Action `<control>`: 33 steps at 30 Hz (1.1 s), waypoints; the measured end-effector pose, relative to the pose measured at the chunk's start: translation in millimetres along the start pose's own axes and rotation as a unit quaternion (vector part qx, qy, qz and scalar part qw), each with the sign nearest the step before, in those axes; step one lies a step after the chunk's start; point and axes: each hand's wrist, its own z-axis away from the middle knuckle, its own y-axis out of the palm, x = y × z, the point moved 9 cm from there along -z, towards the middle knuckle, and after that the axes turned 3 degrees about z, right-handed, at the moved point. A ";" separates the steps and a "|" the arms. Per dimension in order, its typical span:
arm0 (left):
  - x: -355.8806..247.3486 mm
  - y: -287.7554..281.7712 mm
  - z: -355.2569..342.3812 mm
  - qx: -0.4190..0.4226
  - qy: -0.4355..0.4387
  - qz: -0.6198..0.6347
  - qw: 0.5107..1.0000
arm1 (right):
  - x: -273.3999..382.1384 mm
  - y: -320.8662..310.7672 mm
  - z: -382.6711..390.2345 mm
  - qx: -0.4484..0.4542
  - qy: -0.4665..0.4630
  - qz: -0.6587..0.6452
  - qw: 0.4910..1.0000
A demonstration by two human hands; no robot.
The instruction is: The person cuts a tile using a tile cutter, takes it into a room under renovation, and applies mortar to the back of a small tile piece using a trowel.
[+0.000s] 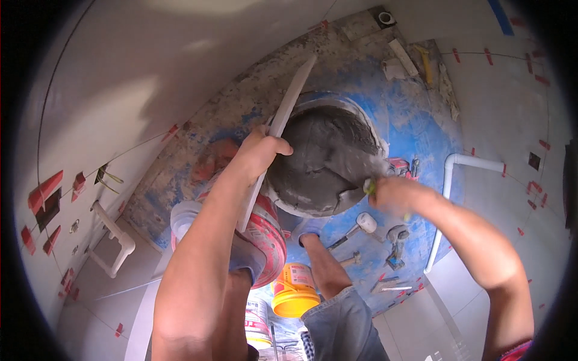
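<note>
My left hand [262, 150] grips a light grey tile [293, 93] near the middle of its length. The tile stands on edge, so mostly its narrow side shows, with its top leaning right over the left rim of a round tub [380, 133]. Wet grey mortar [322, 153] fills the tub, its surface smeared and ridged. At the tub's right side my right hand [391, 197], blurred by motion, is closed around a trowel [369, 186] with a yellow-green handle. I cannot make out its blade clearly against the mortar.
Near my legs stand a red bucket [274, 240], a yellow bucket [295, 301] and a white bucket [257, 319]. A white-headed mallet [366, 222] and a dark tool [396, 243] lie right of them. White pipes [447, 180] jut from tiled walls with red wedges.
</note>
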 end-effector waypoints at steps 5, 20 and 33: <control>-2.4 10.5 -4.3 0.009 -0.015 0.000 1.000 | -2.8 6.9 52.6 -0.089 0.130 -0.100 0.983; -4.5 10.3 -7.5 -0.005 -0.021 -0.023 1.000 | 62.1 35.3 -99.2 -0.193 -0.092 -0.105 0.971; 8.9 3.3 -6.7 -0.010 -0.059 0.037 0.998 | -16.8 4.0 -151.1 -0.163 0.248 -0.182 0.937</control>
